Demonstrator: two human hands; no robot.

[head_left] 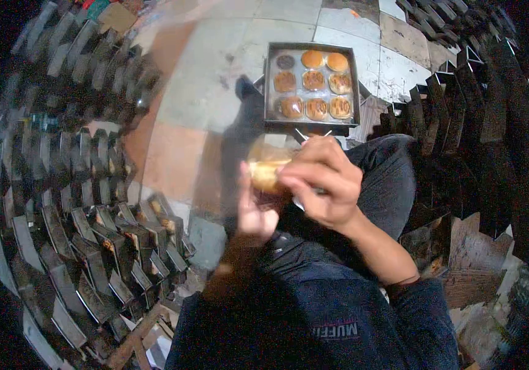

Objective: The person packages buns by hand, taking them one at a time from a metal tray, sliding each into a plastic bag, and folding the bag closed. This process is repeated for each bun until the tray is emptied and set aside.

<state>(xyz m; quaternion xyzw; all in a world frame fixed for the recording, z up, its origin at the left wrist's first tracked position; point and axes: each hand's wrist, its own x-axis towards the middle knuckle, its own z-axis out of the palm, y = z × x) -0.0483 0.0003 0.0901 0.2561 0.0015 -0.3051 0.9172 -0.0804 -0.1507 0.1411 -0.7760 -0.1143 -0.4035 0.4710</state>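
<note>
My left hand [257,213] is closed around a golden bun [264,176], blurred by motion, in front of my lap. The fingers of my right hand [329,182] are bent and pinched against the bun's right side. Something pale shows under the right fingers, too smeared to name. Just beyond my hands is a square dark metal tray [268,86] holding rows of round baked buns [314,80]. Most have brown marks on top, while two at the back right are plain golden. At its back left corner sits a smaller dark round piece [285,61].
Stacked dark angular metal pieces [101,228] rise on the left, with more such metal pieces [455,117] on the right. Worn floor tiles [196,80] lie ahead. A brown wooden board [477,253] rests at the lower right, beside my bent knee.
</note>
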